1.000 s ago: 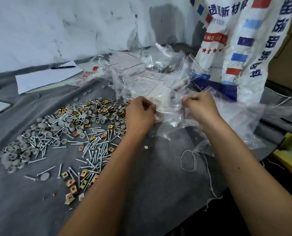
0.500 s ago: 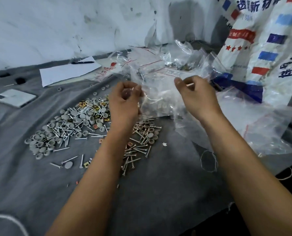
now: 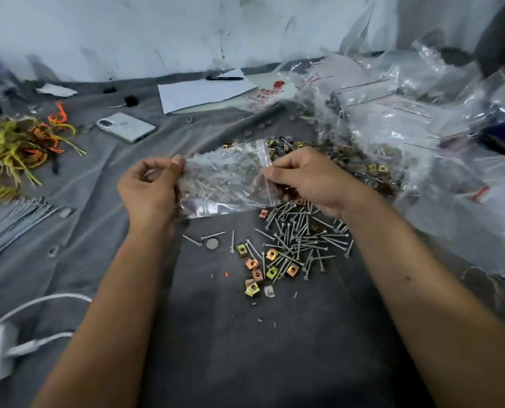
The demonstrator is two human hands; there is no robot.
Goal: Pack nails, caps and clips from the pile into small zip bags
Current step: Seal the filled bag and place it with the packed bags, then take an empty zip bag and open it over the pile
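Zip bag [image 3: 226, 179] hangs between your hands above the pile of nails [image 3: 299, 241] — left hand [image 3: 149, 187] pinches one side edge, right hand [image 3: 305, 179] the red-lined mouth — long axis crosswise, pile nearer your right

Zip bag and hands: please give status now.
Left hand and right hand each pinch one end of the zip bag. Bag held above the nails. Nothing in the way.

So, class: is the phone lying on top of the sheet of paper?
No, the phone lies on the grey cloth, apart from the paper, which sits further back with a pen on it.
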